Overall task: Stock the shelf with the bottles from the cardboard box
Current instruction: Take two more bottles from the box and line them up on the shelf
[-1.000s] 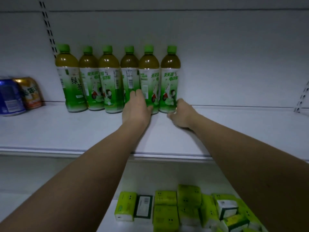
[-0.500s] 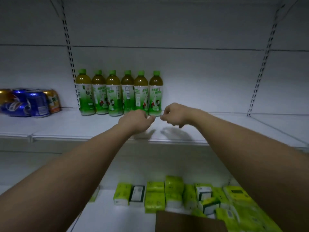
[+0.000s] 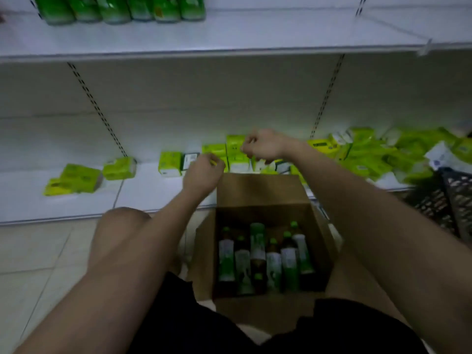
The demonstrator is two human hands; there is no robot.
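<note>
- Green packets (image 3: 76,178) lay loose at the left end of the lower shelf (image 3: 150,192), near its front edge; further packets ran along the back of that shelf toward its right end.
- A row of stocked bottles (image 3: 120,8) stood at the back left of the upper shelf (image 3: 255,31), with only their lower parts in view.
- The left hand (image 3: 203,175) hung above the lower shelf's front edge, just left of the box's raised rear flap. Its fingers were curled loosely inward and gripped nothing.
- The cardboard box (image 3: 265,192) sat open on the floor (image 3: 38,251) in front of the lower shelf, between the person's knees.
- The boxed bottles (image 3: 265,256), with green caps and green-and-white labels, filled the interior of the box; the picture was too blurred to count them.
- The right hand (image 3: 265,146) was raised above the box's rear flap, apart from the left hand. Its fingers were curled into a loose fist and held nothing.
- A dark mesh basket (image 3: 454,200) stood at the right end of the lower shelf's front edge.
</note>
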